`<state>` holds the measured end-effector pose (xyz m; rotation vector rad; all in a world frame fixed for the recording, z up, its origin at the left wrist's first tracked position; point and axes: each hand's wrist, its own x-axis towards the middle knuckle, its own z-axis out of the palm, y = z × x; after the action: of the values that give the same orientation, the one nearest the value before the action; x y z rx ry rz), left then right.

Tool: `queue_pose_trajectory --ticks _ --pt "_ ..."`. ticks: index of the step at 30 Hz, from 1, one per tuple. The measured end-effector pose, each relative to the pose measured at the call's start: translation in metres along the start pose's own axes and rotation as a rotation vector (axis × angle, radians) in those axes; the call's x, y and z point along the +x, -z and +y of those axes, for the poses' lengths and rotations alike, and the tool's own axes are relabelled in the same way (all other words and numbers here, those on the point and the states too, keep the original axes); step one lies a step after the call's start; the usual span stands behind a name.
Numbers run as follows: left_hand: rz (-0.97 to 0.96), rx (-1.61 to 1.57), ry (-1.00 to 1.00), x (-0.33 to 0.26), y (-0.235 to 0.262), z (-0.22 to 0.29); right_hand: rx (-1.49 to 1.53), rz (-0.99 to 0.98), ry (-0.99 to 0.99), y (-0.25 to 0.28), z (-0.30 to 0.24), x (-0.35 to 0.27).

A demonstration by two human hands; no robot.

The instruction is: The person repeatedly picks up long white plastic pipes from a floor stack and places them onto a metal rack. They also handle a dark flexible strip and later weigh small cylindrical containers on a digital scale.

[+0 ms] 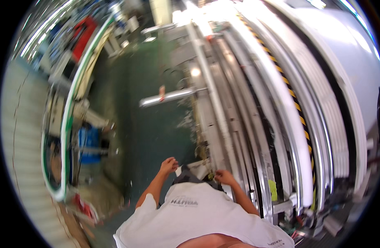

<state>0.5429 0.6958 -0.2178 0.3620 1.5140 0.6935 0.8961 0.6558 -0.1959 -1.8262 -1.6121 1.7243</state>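
Left hand (pixel 169 165) is hovering half-curled over the floor (pixel 157 130); right hand (pixel 225 177) is curling beside the machine (pixel 216 105). Cannot tell whether either is gripping. Machine is lying rightward; its bar (pixel 167 97) is jutting out, presumably side-mounted.

Left hand (pixel 169 165) and right hand (pixel 225 177) blurred; any held item indiscernible. Shirt (pixel 194 219) cut off at lower edge.

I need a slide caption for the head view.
Left hand above green floor, right hand beside a machine's long metal bars.
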Motion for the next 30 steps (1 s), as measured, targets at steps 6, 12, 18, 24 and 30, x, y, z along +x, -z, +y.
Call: queue_pose_trajectory --ticks 6,12,18,24,30 --pt "0.450 -0.539 0.133 -0.025 0.159 -0.107 -0.323 0.011 0.317 0.001 -0.095 0.112" --pt "0.989 -0.827 0.403 -0.075 0.234 -0.202 -0.335 -0.018 0.326 -0.035 -0.194 0.209" --pt "0.931 -0.948 0.415 -0.032 0.261 -0.195 -0.379 0.073 0.348 -0.072 -0.233 0.328" --pt "0.828 -0.839 0.247 0.102 0.320 -0.117 -0.347 0.471 0.485 -0.069 -0.254 0.464" --pt "0.758 -0.767 0.128 0.247 0.382 -0.037 -0.525 0.632 0.436 -0.082 -0.313 0.551"
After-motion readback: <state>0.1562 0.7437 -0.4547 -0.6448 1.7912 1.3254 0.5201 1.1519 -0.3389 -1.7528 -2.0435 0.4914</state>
